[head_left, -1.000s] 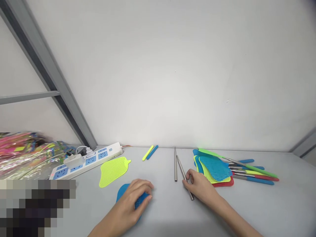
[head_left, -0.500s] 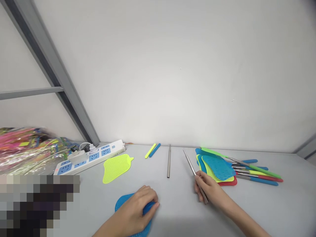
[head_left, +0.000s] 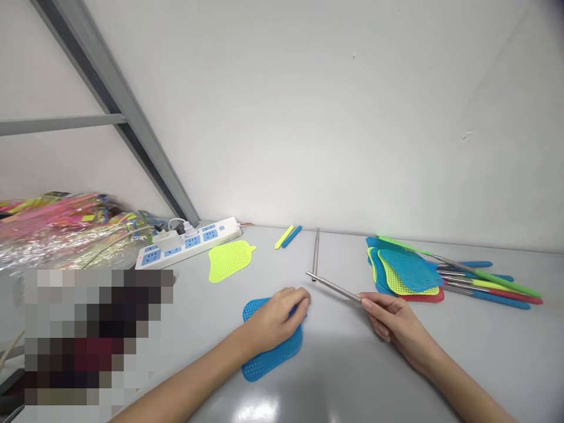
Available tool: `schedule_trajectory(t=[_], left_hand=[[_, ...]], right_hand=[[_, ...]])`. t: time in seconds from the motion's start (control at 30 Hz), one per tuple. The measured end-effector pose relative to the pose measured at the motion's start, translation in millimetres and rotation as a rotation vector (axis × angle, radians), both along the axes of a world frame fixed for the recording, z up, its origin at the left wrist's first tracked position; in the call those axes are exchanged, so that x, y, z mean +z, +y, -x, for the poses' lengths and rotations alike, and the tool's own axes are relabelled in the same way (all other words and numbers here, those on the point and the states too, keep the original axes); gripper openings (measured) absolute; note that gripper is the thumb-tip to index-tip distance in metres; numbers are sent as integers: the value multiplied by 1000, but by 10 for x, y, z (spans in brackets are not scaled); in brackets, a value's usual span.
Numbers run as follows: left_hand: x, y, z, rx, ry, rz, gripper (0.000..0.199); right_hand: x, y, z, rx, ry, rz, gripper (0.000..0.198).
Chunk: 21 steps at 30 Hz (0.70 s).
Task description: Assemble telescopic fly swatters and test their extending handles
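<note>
My left hand [head_left: 282, 317] rests on a blue perforated fly swatter head [head_left: 273, 361], its fingers closed around the narrow end. In my right hand [head_left: 396, 323] is a thin metal rod [head_left: 337, 288], gripped at its near end and pointing left. The rod's tip passes in front of the lower end of a second metal rod [head_left: 316, 252] lying on the table. Farther back lie a yellow handle grip [head_left: 284, 237] and a blue handle grip [head_left: 291, 237], side by side. A yellow swatter head [head_left: 231, 260] lies flat to the left.
Assembled fly swatters [head_left: 409, 270] in several colours are piled at the right. A white power strip [head_left: 220, 231] with plugs stands at the back left, near plastic-wrapped bundles [head_left: 88, 226]. A wall rises behind the grey table [head_left: 343, 382]. A pixelated patch covers the lower left.
The rod in my right hand has swung from pointing away to pointing left, toward my left hand. My left hand still holds the blue swatter head. The whole view has shifted.
</note>
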<state>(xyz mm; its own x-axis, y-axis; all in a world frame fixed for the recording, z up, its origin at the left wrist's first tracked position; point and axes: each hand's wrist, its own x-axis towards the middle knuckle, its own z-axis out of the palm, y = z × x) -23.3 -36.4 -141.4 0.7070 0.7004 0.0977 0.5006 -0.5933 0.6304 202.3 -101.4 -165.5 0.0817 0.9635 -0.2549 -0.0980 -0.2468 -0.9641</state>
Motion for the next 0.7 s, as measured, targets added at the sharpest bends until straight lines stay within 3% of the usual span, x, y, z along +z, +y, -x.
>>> schedule_trajectory(t=[0.33,0.5,0.7], left_hand=[[37,49,61,121,-259,276,28],[10,60,71,148,-314,337,26],[2,64,81,154,-278,331,29]], right_hand=[[161,-66,-98,161,-54,96,31],[269,-76,-123,333,-212,133,35],[164,-44,-194,303,-322,162,39]])
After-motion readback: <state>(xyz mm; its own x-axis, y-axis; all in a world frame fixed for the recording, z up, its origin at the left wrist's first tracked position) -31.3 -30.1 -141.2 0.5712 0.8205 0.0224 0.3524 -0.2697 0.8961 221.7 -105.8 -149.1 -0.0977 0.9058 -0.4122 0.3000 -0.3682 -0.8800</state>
